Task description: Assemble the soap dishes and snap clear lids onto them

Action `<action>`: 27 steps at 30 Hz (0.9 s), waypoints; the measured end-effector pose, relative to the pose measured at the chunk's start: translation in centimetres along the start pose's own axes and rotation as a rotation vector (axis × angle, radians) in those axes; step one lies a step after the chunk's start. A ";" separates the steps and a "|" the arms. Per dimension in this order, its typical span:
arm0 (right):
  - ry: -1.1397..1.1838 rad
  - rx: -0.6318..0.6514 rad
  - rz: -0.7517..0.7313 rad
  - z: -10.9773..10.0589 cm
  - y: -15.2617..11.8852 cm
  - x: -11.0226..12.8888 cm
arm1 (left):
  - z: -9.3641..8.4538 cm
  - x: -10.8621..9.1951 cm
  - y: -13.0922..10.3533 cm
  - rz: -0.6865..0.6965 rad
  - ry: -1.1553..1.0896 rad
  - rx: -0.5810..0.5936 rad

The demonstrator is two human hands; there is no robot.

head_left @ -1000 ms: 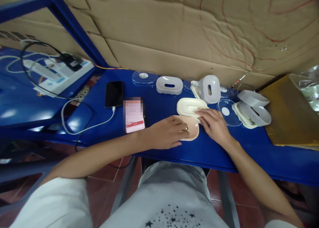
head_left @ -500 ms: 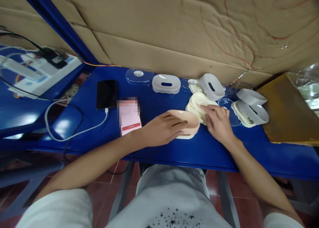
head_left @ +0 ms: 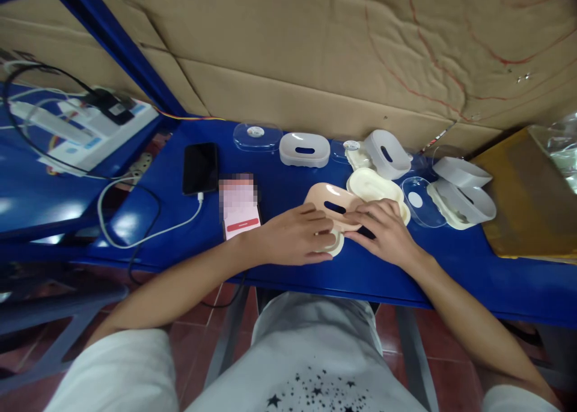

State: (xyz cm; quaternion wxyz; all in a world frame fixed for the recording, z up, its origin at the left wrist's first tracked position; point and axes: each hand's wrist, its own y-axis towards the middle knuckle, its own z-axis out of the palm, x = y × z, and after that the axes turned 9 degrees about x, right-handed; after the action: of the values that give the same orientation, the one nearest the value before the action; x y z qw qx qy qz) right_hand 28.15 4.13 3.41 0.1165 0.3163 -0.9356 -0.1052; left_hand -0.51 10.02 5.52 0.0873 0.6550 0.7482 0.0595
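A peach oval plastic shell [head_left: 325,194] with a slot in its floor is tilted up between my two hands. My left hand [head_left: 295,235] curls its fingers over the near left side of the shell. Under those fingers a cream plastic piece [head_left: 336,247] shows partly; whether the hand grips it too is hidden. My right hand [head_left: 383,227] pinches the shell's right end with thumb and fingers. Just beyond the right hand lie stacked cream oval plates [head_left: 374,184], partly covered by it.
Grey slotted shells [head_left: 305,150] and clear lids [head_left: 256,137] line the back of the blue table [head_left: 288,274]. At left are a black phone [head_left: 200,169], a lit phone [head_left: 240,211], a white cable [head_left: 135,242] and a power strip [head_left: 99,142]. A cardboard box [head_left: 527,202] stands right.
My right hand has left the cream plates and taken the peach shell's right end. The shell has tilted, showing its slot, and the cream piece beneath is more exposed. The view has shifted slightly.
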 end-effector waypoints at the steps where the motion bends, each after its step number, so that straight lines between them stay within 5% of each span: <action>1: -0.008 -0.014 0.012 -0.1 -0.1 -0.1 | 0.0 -0.2 -0.1 0.019 -0.001 0.032; 8: -0.019 -0.001 0.067 0.3 -0.2 -1.2 | -0.2 -0.4 -0.3 -0.026 -0.052 0.229; 27: -0.019 0.011 0.086 1.1 -0.3 -1.7 | 1.1 -0.2 0.0 0.011 -0.057 0.099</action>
State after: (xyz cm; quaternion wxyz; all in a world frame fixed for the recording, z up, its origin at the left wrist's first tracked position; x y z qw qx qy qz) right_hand 29.33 5.08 2.04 0.1100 0.2752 -0.9500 -0.0979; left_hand -0.28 9.80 4.43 0.0755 0.6639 0.7440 0.0042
